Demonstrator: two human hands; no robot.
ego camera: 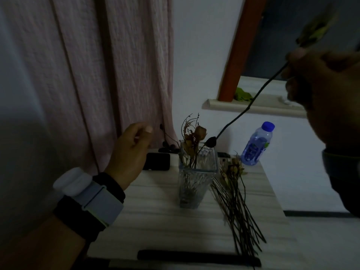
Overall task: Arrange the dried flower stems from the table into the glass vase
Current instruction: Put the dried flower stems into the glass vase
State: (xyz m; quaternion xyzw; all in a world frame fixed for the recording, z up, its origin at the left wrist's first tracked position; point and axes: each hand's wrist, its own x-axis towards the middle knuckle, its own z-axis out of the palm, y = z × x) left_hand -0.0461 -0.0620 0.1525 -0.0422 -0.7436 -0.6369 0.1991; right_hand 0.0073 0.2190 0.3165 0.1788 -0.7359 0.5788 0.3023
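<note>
Now, stem in hand: my right hand [319, 78] pinches a long dark stem [251, 103] up high at far right, fingers curled round its upper part.
Stem axis: it slants down and to the left from the grip, its lower tip with a dark bud hanging just above the right side of the vase mouth.
Glass vase [196, 178]: upright near the middle of the table [155, 221], already holding a few dried stems.
Loose stems [237, 207]: a bundle lying on the table just right of the vase, heads toward the far side.
Left hand [132, 152]: raised left of the vase, fingers loosely curled, holding nothing, apart from the glass.
Judgement: I reckon the tip must travel down and slightly left to enter the mouth; my right hand does this alone.
Risk: blurred grip, so stem angle is uncertain.
</note>
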